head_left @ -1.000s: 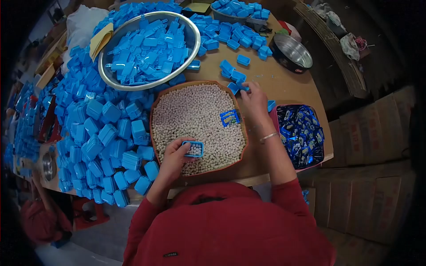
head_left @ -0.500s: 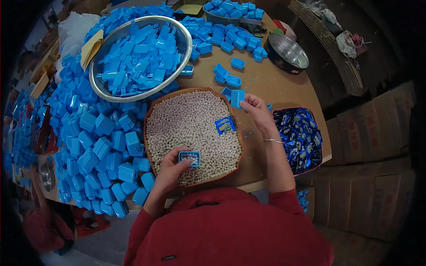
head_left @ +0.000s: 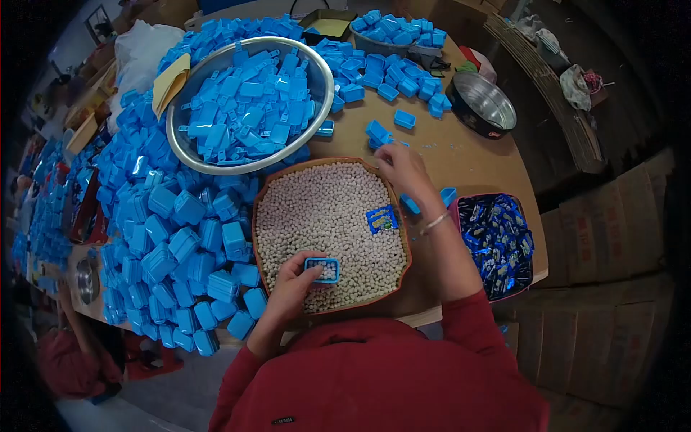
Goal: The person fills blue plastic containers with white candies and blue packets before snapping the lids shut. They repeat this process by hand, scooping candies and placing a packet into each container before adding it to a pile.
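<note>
I stand at a brown counter (head_left: 497,164) in a dim room. On my right rise stacked cardboard cartons (head_left: 601,234), their printing faint. Down to my left I see grey floor (head_left: 191,389) and a red stool (head_left: 147,362). Far left, a pale surface (head_left: 63,45), wall or window, looks brighter.

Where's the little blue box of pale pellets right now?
In the head view, the blue box is in the left hand, below centre and slightly left, over the near part of the pellet tray.
</note>
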{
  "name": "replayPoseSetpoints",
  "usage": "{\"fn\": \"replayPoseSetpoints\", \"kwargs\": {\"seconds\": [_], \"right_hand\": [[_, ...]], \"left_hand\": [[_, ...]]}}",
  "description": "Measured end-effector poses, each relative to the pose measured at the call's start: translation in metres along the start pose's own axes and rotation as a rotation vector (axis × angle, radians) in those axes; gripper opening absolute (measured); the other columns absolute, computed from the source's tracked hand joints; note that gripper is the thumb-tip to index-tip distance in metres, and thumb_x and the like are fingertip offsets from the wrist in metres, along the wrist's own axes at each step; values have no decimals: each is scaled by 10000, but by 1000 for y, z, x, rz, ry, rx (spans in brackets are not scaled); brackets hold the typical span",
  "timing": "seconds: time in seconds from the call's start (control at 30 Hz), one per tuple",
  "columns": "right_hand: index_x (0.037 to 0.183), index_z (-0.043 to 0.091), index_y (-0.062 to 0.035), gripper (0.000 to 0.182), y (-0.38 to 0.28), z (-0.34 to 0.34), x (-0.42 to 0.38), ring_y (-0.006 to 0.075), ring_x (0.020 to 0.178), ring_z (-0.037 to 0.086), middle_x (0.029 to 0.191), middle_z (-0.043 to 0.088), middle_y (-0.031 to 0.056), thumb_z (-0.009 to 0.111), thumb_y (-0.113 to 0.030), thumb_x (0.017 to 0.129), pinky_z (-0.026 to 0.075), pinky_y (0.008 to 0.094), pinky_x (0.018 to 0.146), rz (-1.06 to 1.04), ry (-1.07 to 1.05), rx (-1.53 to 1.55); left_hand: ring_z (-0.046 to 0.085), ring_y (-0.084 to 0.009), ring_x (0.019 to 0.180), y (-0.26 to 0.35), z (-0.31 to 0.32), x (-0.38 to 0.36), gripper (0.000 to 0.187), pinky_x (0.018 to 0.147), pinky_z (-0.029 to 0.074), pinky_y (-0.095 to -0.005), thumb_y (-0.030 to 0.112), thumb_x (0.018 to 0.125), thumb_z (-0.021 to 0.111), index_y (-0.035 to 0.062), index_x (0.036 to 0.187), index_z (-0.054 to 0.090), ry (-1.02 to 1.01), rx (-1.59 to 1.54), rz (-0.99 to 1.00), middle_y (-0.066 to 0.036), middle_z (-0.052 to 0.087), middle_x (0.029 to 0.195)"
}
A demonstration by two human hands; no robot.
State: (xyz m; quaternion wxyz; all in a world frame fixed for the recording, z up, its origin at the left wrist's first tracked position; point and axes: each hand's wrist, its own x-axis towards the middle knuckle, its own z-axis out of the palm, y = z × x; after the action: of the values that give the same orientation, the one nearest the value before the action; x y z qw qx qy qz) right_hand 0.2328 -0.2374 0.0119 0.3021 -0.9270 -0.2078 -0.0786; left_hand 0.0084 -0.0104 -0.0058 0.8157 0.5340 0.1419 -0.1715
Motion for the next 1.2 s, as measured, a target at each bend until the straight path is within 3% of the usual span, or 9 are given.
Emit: {"fn": "replayPoseSetpoints", "kwargs": {"seconds": [0.13, 0.2, 0.37, 0.57, 0.67, 0.77, 0.87, 1.0, 1.2], "right_hand": [[977, 653, -55, 264, -13, 68, 60, 349, 1006, 558, 991, 623, 165, 657, -220, 772, 464, 426, 860, -323, 12, 60], [1150, 617, -73, 418, -20, 96, 91, 364, 1076, 528, 1155, 588, 192, 653, -222, 761, 436, 469, 920, -588, -168, 17], [1093, 655, -102, 390, -18, 167, 121, 367, 1048, 570, 1133, 622, 169, 619, -124, 705, 463, 429, 900, -630, -125, 181], [934, 684, -28, 235, -11, 97, 111, 351, 923, 627, 987, 649, 211, 596, -89, 725, 517, 413, 751, -51, -579, -356], [1033, 650, -39, 314, 7, 70, 98, 394, 887, 617, 982, 647, 213, 623, -96, 725, 505, 448, 768, -96, -473, -567], [1050, 650, -59, 312, 4, 72, 101, 389, 928, 606, 1023, 635, 209, 642, -143, 749, 502, 447, 794, -168, -353, -195], [1070, 645, -80, 309, -18, 91, 108, 385, 982, 587, 1079, 616, 213, 649, -180, 778, 488, 446, 834, -532, -347, 15], [1059, 639, -71, 399, -33, 152, 123, 377, 1026, 577, 1104, 615, 201, 682, -320, 750, 487, 447, 862, -308, -280, 139], [1134, 614, -106, 652, -52, 178, 132, 361, 1108, 543, 1208, 570, 189, 758, -469, 611, 446, 427, 945, -427, -202, 220]], "left_hand": [[623, -148, 874, 0, 1, -1, 228, 765, 547, -322, 79, 905, 528, 51, 1129, 562, 13, -2, -9, -54, 621, 979], [624, -153, 879, 1, 0, -1, 231, 763, 547, -321, 75, 905, 533, 52, 1133, 561, 17, -2, -19, -56, 621, 988], [610, -135, 871, -1, 0, 1, 230, 757, 549, -325, 59, 912, 529, 50, 1140, 560, 18, 5, -28, -39, 604, 971], [602, -124, 871, 0, -2, 2, 225, 761, 557, -326, 56, 912, 532, 53, 1134, 569, -18, -6, -46, -36, 601, 975], [601, -123, 877, -4, -4, 3, 227, 754, 556, -322, 63, 912, 537, 56, 1136, 569, -35, -14, -26, -35, 601, 981], [602, -128, 887, 1, -1, 2, 224, 755, 556, -323, 69, 913, 540, 56, 1135, 568, -48, -2, -43, -37, 603, 992], [607, -136, 890, -2, -3, 4, 228, 757, 558, -327, 68, 913, 542, 54, 1139, 563, -42, -2, -70, -42, 606, 999], [614, -145, 896, -3, -4, 4, 227, 752, 557, -329, 80, 918, 543, 61, 1143, 556, -36, -32, -77, -47, 610, 1004], [621, -153, 902, 0, -2, 4, 248, 764, 542, -315, 98, 922, 550, 63, 1167, 545, -15, -46, -108, -45, 613, 1012]]}}
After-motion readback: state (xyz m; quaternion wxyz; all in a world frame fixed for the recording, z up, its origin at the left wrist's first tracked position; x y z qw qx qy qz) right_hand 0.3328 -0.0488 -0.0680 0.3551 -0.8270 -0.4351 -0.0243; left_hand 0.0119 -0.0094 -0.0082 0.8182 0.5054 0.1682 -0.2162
